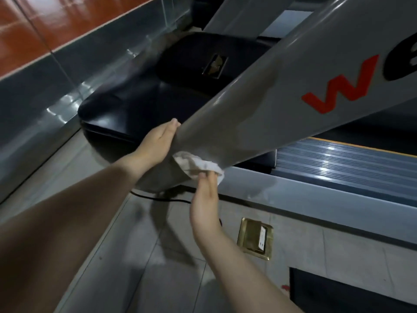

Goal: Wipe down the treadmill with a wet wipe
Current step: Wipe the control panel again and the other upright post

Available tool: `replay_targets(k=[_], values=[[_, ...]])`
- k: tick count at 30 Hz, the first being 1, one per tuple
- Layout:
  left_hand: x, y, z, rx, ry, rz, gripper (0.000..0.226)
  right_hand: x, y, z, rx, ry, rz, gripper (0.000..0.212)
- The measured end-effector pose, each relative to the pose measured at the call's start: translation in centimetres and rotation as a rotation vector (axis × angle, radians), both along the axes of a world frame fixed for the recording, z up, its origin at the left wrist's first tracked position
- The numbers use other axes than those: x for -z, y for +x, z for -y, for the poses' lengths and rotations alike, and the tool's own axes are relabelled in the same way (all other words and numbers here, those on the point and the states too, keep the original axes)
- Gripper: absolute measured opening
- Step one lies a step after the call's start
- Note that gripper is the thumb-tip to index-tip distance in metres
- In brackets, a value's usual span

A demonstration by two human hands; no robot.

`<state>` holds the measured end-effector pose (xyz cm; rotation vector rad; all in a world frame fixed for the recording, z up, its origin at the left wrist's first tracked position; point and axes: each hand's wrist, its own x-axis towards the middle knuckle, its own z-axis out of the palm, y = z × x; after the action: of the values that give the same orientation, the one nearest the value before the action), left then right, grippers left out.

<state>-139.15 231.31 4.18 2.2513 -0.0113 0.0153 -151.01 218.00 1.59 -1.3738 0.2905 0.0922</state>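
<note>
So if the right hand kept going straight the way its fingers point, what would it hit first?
Almost at once, the wet wipe at the right hand's fingertips, and just behind it the treadmill's grey upright. Depth is hard to judge here.

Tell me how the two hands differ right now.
The right hand presses the wipe against the lower edge of the grey upright; the left hand holds no wipe. The left hand lies flat against the upright's far side, higher up; the right sits lower, nearer the camera. Both are bare and touch the same upright.
</note>
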Motion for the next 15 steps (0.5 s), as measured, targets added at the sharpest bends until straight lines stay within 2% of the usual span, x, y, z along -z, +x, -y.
replay_targets(k=[2, 6, 9, 12, 15], values=[[1.4, -0.2, -0.1, -0.04, -0.108, -0.02, 0.062, 0.8, 0.3, 0.4, 0.047, 0.052, -0.036, 0.028], [2.2, -0.3, 0.7, -0.128, -0.165, 0.067, 0.05, 1.0, 2.5, 2.0, 0.378, 0.109, -0.007, 0.012], [2.8, -0.1, 0.7, -0.113, -0.166, 0.103, 0.05, 1.0, 3.7, 3.6, 0.502, 0.227, 0.019, 0.03], [3.2, 0.5, 0.4, -0.106, -0.226, 0.116, 0.042, 2.4, 3.6, 1.7, 0.403, 0.257, 0.082, 0.04], [2.8, 0.9, -1.2, 0.092, -0.32, 0.007, 0.045, 3.8, 2.7, -1.2, 0.348, 0.265, 0.109, 0.065]])
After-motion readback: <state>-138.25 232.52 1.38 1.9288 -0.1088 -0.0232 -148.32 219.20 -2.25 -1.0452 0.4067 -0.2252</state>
